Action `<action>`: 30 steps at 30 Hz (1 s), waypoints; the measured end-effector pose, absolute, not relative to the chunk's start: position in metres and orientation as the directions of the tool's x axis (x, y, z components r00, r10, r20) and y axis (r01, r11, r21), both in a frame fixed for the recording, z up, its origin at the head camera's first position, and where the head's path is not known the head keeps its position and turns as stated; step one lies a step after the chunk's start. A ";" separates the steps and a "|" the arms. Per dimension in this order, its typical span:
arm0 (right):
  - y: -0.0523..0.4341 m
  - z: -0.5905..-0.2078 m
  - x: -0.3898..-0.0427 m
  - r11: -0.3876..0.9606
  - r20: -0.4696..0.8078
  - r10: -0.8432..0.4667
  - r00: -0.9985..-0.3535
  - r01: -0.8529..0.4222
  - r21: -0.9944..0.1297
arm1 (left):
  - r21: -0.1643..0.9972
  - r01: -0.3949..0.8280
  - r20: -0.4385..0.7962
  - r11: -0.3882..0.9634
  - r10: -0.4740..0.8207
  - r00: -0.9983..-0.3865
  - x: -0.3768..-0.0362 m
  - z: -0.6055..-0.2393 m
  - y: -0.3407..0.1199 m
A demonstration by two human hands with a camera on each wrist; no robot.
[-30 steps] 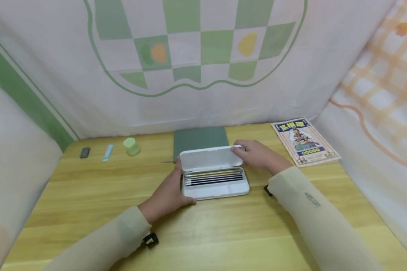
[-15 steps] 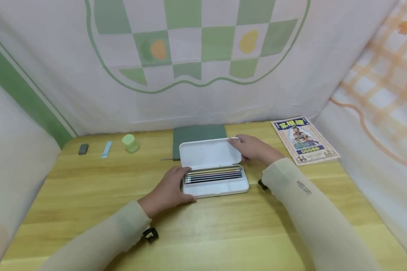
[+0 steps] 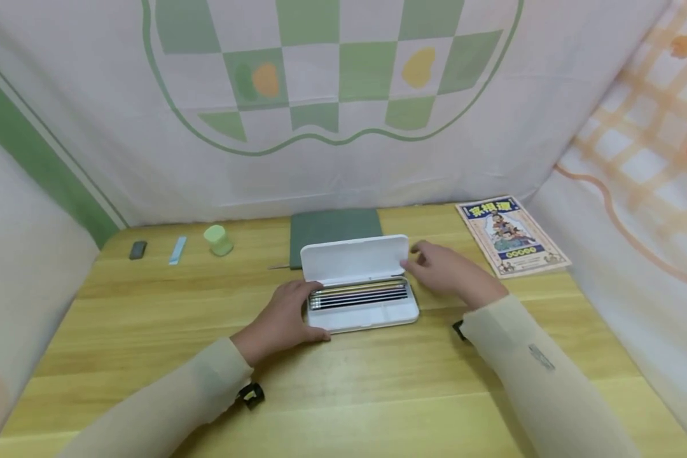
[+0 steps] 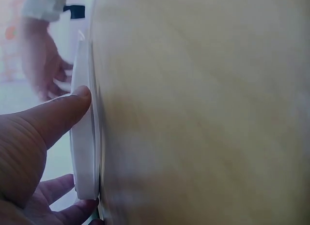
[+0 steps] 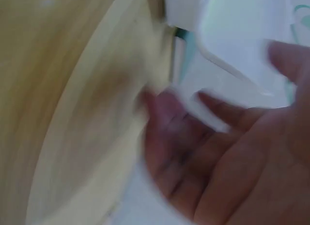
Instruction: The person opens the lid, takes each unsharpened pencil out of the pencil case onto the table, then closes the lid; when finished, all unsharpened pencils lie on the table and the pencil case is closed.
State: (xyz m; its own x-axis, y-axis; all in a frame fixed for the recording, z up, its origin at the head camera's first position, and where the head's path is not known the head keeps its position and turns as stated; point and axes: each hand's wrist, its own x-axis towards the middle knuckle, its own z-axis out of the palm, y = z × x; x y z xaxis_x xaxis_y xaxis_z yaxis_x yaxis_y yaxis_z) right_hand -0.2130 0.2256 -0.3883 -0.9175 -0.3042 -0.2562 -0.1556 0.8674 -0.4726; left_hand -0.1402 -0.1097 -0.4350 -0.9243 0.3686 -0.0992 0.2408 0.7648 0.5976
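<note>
Our left hand [image 3: 283,318] is gripping the left end of the open pencil case [image 3: 359,304], whose long axis runs sideways. Our right hand [image 3: 443,270] is hovering relaxed, fingers loose and empty, just right of the raised lid [image 3: 355,257], nearer than the left.

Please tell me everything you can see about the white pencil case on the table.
The white pencil case is a long, flat box with rounded corners; it looks like smooth plastic. It lies near the middle of the wooden table, open, with its lid raised at the far side. In the tray a row of pencils lies lengthwise; a strip at the front looks bare. The left hand grips its left end, thumb on the rim. The right hand is beside the lid's right edge; contact cannot be told. A green book lies behind it.
</note>
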 end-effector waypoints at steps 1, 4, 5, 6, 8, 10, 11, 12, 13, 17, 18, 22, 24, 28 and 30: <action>0.228 -0.387 -0.205 0.877 -0.242 -0.303 -0.922 -0.170 -0.450 | 0.593 0.243 -0.101 0.768 0.370 -0.924 -0.140 -0.435 -0.110; 0.229 -0.383 -0.183 0.864 -0.173 -0.346 -0.922 -0.240 -0.443 | 0.575 0.253 -0.099 0.778 0.373 -0.923 -0.140 -0.435 -0.113; 0.227 -0.382 -0.177 0.851 -0.146 -0.370 -0.917 -0.272 -0.449 | 0.570 0.255 -0.096 0.781 0.372 -0.923 -0.140 -0.435 -0.114; 0.224 -0.380 -0.172 0.834 -0.121 -0.401 -0.908 -0.308 -0.457 | 0.564 0.258 -0.095 0.785 0.372 -0.923 -0.140 -0.435 -0.115; 0.216 -0.378 -0.164 0.795 -0.076 -0.468 -0.881 -0.381 -0.471 | 0.558 0.263 -0.088 0.787 0.371 -0.924 -0.140 -0.435 -0.116; 0.209 -0.376 -0.161 0.769 -0.059 -0.507 -0.860 -0.421 -0.481 | 0.554 0.267 -0.083 0.788 0.372 -0.924 -0.140 -0.436 -0.117; 0.206 -0.376 -0.159 0.762 -0.058 -0.518 -0.853 -0.430 -0.484 | 0.556 0.266 -0.085 0.787 0.373 -0.924 -0.139 -0.435 -0.117; 0.204 -0.376 -0.159 0.759 -0.059 -0.526 -0.849 -0.437 -0.482 | 0.555 0.270 -0.084 0.787 0.376 -0.923 -0.140 -0.435 -0.116; 0.203 -0.377 -0.158 0.762 -0.063 -0.526 -0.848 -0.437 -0.477 | 0.556 0.273 -0.082 0.785 0.378 -0.922 -0.140 -0.436 -0.116; 0.201 -0.381 -0.155 0.780 -0.079 -0.521 -0.850 -0.437 -0.449 | 0.545 0.273 -0.083 0.793 0.376 -0.923 -0.139 -0.436 -0.114; 0.201 -0.383 -0.155 0.783 -0.081 -0.522 -0.849 -0.440 -0.440 | 0.540 0.270 -0.085 0.797 0.371 -0.925 -0.139 -0.436 -0.114; 0.199 -0.387 -0.153 0.777 -0.063 -0.545 -0.836 -0.475 -0.413 | 0.526 0.260 -0.093 0.810 0.358 -0.929 -0.137 -0.435 -0.115; 0.197 -0.389 -0.153 0.772 -0.050 -0.558 -0.828 -0.496 -0.398 | 0.526 0.259 -0.095 0.810 0.359 -0.929 -0.136 -0.435 -0.116; 0.193 -0.391 -0.152 0.763 -0.053 -0.577 -0.815 -0.515 -0.390 | 0.533 0.252 -0.100 0.808 0.356 -0.929 -0.134 -0.433 -0.116; 0.191 -0.391 -0.151 0.757 -0.061 -0.589 -0.806 -0.524 -0.390 | 0.537 0.246 -0.104 0.806 0.354 -0.930 -0.133 -0.432 -0.116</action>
State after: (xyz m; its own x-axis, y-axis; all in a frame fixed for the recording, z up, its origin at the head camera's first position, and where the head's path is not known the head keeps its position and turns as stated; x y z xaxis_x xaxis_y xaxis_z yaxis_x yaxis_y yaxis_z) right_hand -0.1509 0.1912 -0.3912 -0.8059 -0.5889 -0.0611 -0.5238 0.7573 -0.3901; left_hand -0.1334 -0.1162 -0.4322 -0.9295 0.3536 -0.1043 0.2465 0.8065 0.5374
